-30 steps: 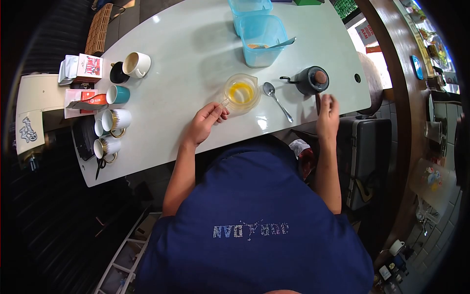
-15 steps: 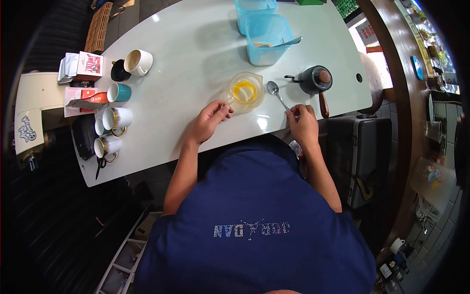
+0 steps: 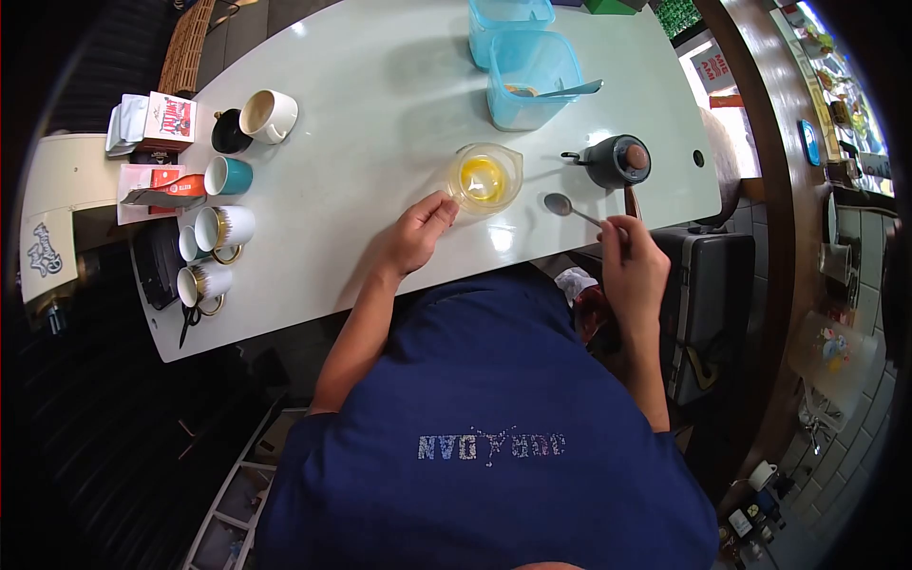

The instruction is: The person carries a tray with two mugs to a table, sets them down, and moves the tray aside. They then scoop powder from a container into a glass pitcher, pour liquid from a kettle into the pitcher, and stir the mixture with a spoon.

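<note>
left hand [image 3: 416,236] rests on the white counter [image 3: 380,95]. its fingers [image 3: 439,211] are pinched narrow on the handle of the glass cup [image 3: 484,178]. the cup stands upright with yellow liquid in the bottom, close to the counter's near edge and about mid-width.

right hand [image 3: 635,271] is past the near edge, off the counter, with fingers closed on the handle end of the spoon [image 3: 560,204]. the spoon bowl sits over the counter, just beside the cup on its right and apart from it. cannot tell whether the bowl touches the surface.

dark kettle [image 3: 619,160] stands near the right end of the counter, its handle reaching toward the edge close to the spoon. two blue tubs [image 3: 532,62] are behind the cup at the far side, with a second utensil lying in the nearer one.

open room: a wide bare stretch of counter lies left of and behind the cup. it runs up to a cluster of mugs [image 3: 228,176] and packets [image 3: 157,119] along the left edge, well apart from both hands. the right side is tighter, with the kettle, the spoon and the counter's corner close together. a dark case [image 3: 708,304] sits below that corner.
</note>
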Motion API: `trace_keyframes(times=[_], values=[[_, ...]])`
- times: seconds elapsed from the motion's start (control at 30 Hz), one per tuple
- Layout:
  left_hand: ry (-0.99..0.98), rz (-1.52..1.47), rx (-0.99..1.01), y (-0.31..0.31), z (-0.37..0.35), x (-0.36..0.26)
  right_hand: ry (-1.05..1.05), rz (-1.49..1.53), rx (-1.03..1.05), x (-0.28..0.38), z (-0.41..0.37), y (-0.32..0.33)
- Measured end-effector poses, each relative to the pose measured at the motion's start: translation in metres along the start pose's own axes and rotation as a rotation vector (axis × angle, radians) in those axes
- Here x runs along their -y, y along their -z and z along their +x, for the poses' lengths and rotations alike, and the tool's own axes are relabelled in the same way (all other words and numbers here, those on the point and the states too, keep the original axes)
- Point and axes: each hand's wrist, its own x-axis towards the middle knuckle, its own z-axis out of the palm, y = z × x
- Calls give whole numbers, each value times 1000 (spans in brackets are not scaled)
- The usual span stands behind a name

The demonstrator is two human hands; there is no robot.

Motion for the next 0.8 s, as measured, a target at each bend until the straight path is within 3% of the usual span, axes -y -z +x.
trace_keyframes(times=[0.07, 0.1, 0.17, 0.33, 0.4, 0.47, 0.53, 0.8], values=[[-5, 22, -13, 0, -2, -1, -120, 261, -13, 16, -1, 12], [-58, -47, -40, 1, -2, 0, -121, 262, -14, 19, -1, 13], [-111, -117, -68, 4, -4, -1, -84, 605, -166, 25, 0, 13], [-87, -96, -17, 9, -13, -7, -22, 716, -240, 50, 11, -1], [-89, -104, -16, 8, -14, -8, 266, 513, -113, 56, 22, -10], [-90, -119, -12, 8, -16, -9, 282, 456, -78, 71, 29, -20], [-84, -76, 6, 7, -19, -16, 556, 163, -37, 76, 39, -31], [-15, -14, -10, 5, -28, -30, 641, -34, 14, 70, 45, -60]])
